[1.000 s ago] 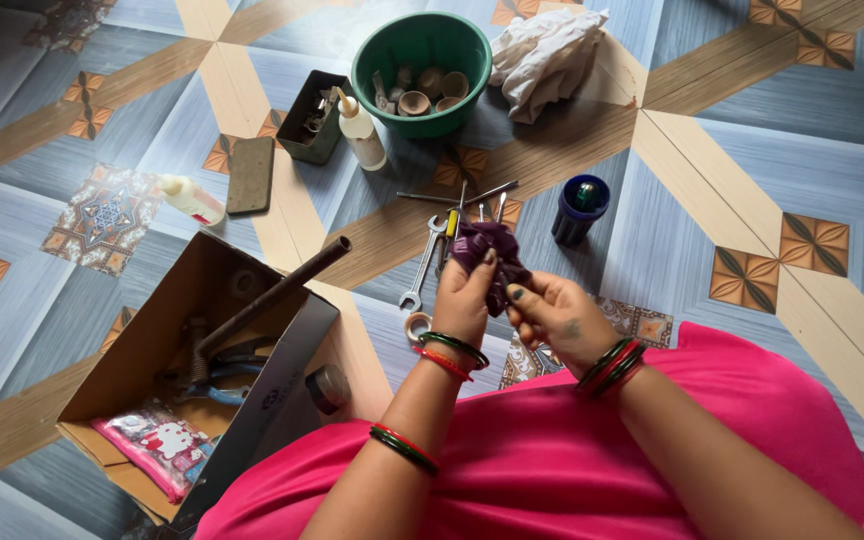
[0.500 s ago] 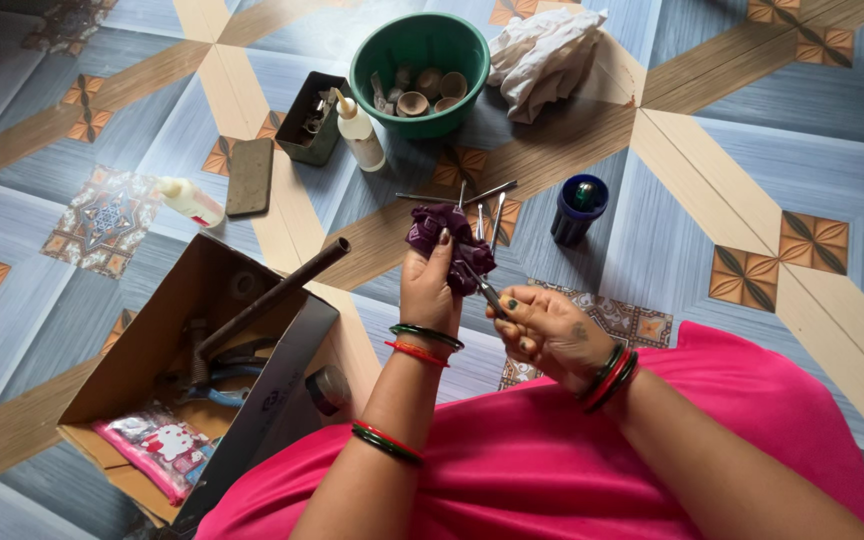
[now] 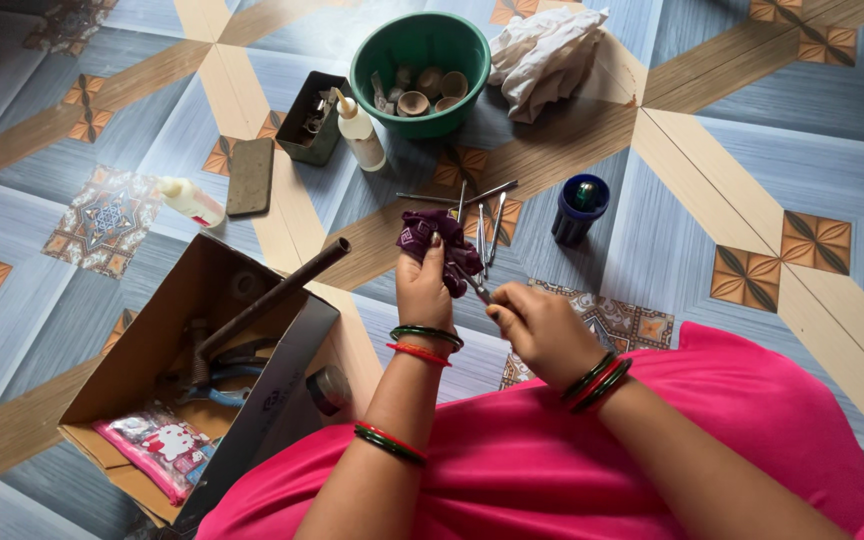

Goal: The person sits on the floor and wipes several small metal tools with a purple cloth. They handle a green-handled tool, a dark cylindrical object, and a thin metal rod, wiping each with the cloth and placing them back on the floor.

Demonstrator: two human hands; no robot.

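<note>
Floor: patterned blue and tan vinyl floor (image 3: 752, 160) under me.
Far side: my green plastic bowl (image 3: 420, 50), crumpled white cloth (image 3: 544, 55), white glue bottle (image 3: 359, 128).
Left: my open cardboard box (image 3: 152, 350).
Middle: thin metal tools (image 3: 482, 215), dark blue round jar (image 3: 580, 208).

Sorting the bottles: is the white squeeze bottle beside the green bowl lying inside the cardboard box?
No, the white squeeze bottle rests on the patterned floor, outside the cardboard box.

crumpled purple cloth rag (image 3: 430, 235): soft, matt fabric
thin silvery tool (image 3: 476, 286): bare metal, slight shine
round green bowl (image 3: 420, 60): smooth plastic, dull gloss
open brown box (image 3: 192, 340): matt cardboard
long dark pipe (image 3: 277, 293): rusty, rough metal
patterned floor (image 3: 752, 180): smooth printed vinyl, faint sheen
</note>
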